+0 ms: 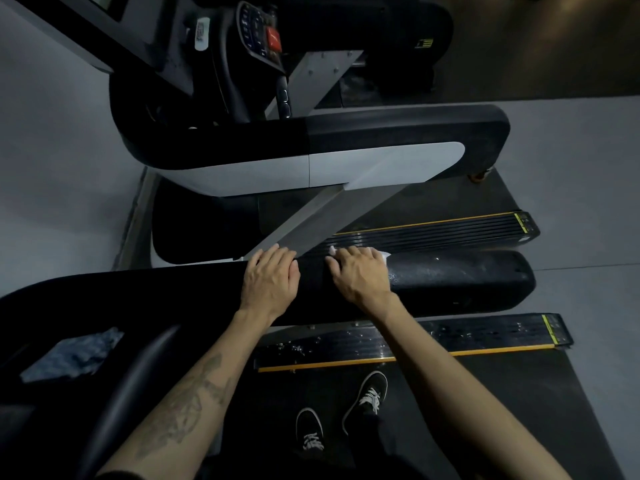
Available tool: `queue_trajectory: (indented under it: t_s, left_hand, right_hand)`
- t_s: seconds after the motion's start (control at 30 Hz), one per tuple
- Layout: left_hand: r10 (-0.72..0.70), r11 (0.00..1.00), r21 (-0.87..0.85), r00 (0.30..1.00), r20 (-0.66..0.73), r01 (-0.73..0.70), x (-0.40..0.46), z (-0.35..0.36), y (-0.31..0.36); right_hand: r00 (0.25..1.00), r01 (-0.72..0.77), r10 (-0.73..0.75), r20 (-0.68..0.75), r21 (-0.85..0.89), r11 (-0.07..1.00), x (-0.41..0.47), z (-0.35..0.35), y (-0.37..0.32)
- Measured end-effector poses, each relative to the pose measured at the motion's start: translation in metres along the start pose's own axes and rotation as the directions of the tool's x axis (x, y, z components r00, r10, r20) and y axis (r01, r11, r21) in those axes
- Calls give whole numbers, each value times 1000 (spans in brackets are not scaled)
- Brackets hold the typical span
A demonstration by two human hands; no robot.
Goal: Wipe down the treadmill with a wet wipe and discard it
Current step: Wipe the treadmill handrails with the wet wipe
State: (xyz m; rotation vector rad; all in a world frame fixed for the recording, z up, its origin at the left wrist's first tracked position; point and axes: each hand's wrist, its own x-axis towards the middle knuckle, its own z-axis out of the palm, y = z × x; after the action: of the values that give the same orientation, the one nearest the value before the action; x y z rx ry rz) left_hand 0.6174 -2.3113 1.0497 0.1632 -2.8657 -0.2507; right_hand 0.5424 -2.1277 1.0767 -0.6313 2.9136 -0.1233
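Both of our hands lie on the near handrail (450, 282) of the treadmill (381, 161), the padded black arm that runs across in front of us. Our right hand (360, 275) presses flat on the wet wipe (384, 253), fingers straight and spread; only a white edge of the wipe shows past the fingertips and at the thumb side, so the wipe sits between palm and rail. Our left hand (272, 280) rests just beside it on the same rail, fingers relaxed and holding nothing.

We judge the wiping to be partway through. To the right of our right hand the rail shines with streaks and droplets, which suggests that stretch has been covered. Left of our hands the rail looks matte and dry. Wet specks also show on the near side rail (415, 337) of the deck, by our shoes (370, 396). The far handrail (408, 133) and the console (263, 32) show no wet sheen that we can make out, though the light is dim.

So the rest of this rail and perhaps the far parts remain, and then discarding the wipe; no bin is in view. A crumpled grey cloth (72, 355) lies on the console tray at our left.
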Motion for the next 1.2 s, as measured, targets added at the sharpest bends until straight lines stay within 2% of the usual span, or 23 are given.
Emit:
queue_trajectory:
  t_s: [0.1, 0.2, 0.27, 0.37, 0.47, 0.57, 0.67, 0.77, 0.87, 0.97, 1.07, 1.2]
  left_hand:
    - [-30, 999, -15, 999, 30, 30, 3, 1, 5]
    - [41, 998, -54, 999, 3, -40, 7, 4, 18]
    - [78, 993, -83, 997, -2, -78, 9, 7, 27]
    - [62, 995, -79, 998, 28, -59, 9, 11, 37]
    - [39, 999, -32, 998, 43, -37, 10, 12, 40]
    - [39, 999, -32, 998, 57, -37, 10, 12, 41]
    - [45, 998, -38, 998, 50, -44, 10, 10, 40]
    - [56, 998, -30, 998, 31, -55, 10, 10, 41]
    - [52, 998, -38, 999, 9, -52, 10, 11, 42]
    - [54, 998, -46, 998, 16, -53, 9, 10, 41]
    - [63, 996, -59, 998, 3, -63, 9, 9, 41]
    - [61, 997, -52, 997, -37, -63, 9, 10, 42]
  right_hand:
    - [993, -46, 45, -112, -10, 999, -21, 8, -8]
    - [974, 121, -107, -200, 59, 991, -31, 15, -11]
    - [962, 199, -187, -197, 42, 979, -27, 14, 9]
    - [971, 102, -92, -222, 34, 994, -31, 20, 38]
    - [970, 4, 24, -241, 116, 993, -54, 38, 20]
    - [965, 102, -66, -255, 130, 986, -61, 48, 5]
    - [960, 180, -153, -234, 99, 979, -48, 42, 19]
    - [965, 61, -20, -263, 148, 987, -57, 42, 26]
    - [945, -34, 108, -309, 235, 972, -79, 54, -1]
    - [952, 73, -13, -307, 184, 980, -79, 57, -10]
    - [942, 164, -130, -309, 88, 982, -67, 50, 19]
    - [946, 1, 64, -317, 200, 980, -80, 56, 16]
